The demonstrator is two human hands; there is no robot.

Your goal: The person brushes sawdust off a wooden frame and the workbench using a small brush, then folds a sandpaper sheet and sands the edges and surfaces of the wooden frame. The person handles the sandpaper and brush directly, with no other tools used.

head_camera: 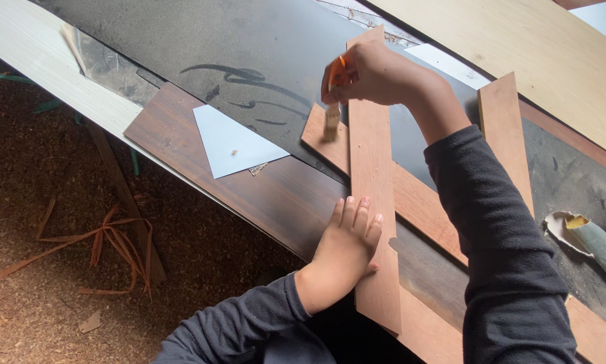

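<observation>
A long reddish wooden strip (pixel 371 162) lies across another wooden strip (pixel 424 202) on a dark board. My left hand (pixel 346 246) presses flat on the near end of the upper strip, fingers spread. My right hand (pixel 377 71) is closed on a small brush with an orange handle (pixel 334 91), its pale bristles pointing down at the left edge of the strip. A third wooden piece (pixel 505 128) lies to the right, behind my right forearm.
A light blue triangular sheet (pixel 232 141) rests on a dark brown panel (pixel 249 182). A pale long plank (pixel 40 61) runs along the left. A rolled piece of sandpaper (pixel 589 239) sits at the right. Sawdust floor with orange strips (pixel 114 243) lies below.
</observation>
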